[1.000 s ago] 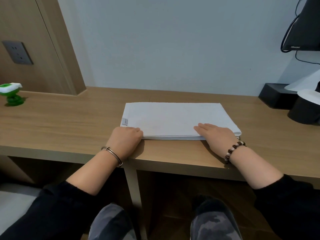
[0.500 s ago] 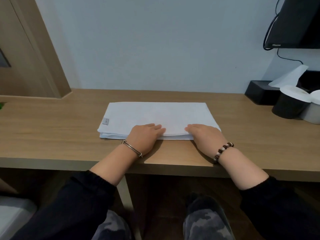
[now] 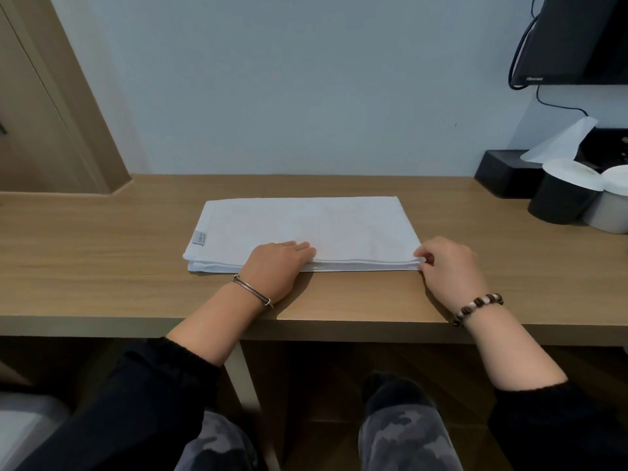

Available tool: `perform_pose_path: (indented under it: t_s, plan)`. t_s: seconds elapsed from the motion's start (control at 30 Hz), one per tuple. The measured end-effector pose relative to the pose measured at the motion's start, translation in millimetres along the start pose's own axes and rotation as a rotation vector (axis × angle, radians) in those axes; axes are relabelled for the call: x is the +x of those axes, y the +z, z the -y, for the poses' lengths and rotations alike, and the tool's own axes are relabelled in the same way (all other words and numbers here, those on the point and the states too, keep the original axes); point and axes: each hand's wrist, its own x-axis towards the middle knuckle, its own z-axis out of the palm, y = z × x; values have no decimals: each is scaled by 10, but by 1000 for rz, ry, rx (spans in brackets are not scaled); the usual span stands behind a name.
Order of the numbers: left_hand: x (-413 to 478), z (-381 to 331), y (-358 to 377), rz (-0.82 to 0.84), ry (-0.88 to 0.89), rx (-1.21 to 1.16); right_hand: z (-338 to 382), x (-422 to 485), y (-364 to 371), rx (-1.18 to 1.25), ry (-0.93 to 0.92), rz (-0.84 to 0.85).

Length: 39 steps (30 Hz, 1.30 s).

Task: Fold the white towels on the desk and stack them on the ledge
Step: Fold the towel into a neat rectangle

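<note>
Pressing down on folded towel (image 3: 306,229), laid lengthwise at middle of desk (image 3: 102,266), with left hand (image 3: 277,266) flat on its near edge, fingers straight. Pinching towel's near right corner between thumb and curled fingers of right hand (image 3: 448,266). Standing well apart at far right: black box (image 3: 499,175) with tissue (image 3: 560,144), two cups (image 3: 560,202), beneath dark screen (image 3: 574,39).

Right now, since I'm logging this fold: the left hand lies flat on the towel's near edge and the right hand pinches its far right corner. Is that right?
Not quite. The head view shows the right hand pinching the towel at its near right corner, not the far one. The left hand does lie flat on the near edge.
</note>
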Motion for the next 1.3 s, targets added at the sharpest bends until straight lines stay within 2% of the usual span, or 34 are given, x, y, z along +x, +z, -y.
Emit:
perform_pose_path:
  t_s: [0.3,0.5,0.57,0.7,0.73,0.97,1.17,1.3]
  plan:
    - [-12,30,-91,47,28,159,90,-9,-24,-305,-33,41]
    - [-74,5,-92,61,16,129,202,55,-101,-519,-130,67]
    - [-96,-12,-106,48,16,92,308,152,-124,-487,-141,100]
    - [-61,10,-140,71,-73,28,521,234,-1,-47,-215,222]
    - [-36,15,-144,81,-95,2,550,218,46,-4,-242,254]
    - [91,91,-205,33,-21,-237,458,200,157,13,-301,211]
    - [128,149,-178,-24,37,-246,494,293,130,54,-301,264]
    - [82,114,-168,-109,61,-245,529,292,141,-3,-353,264]
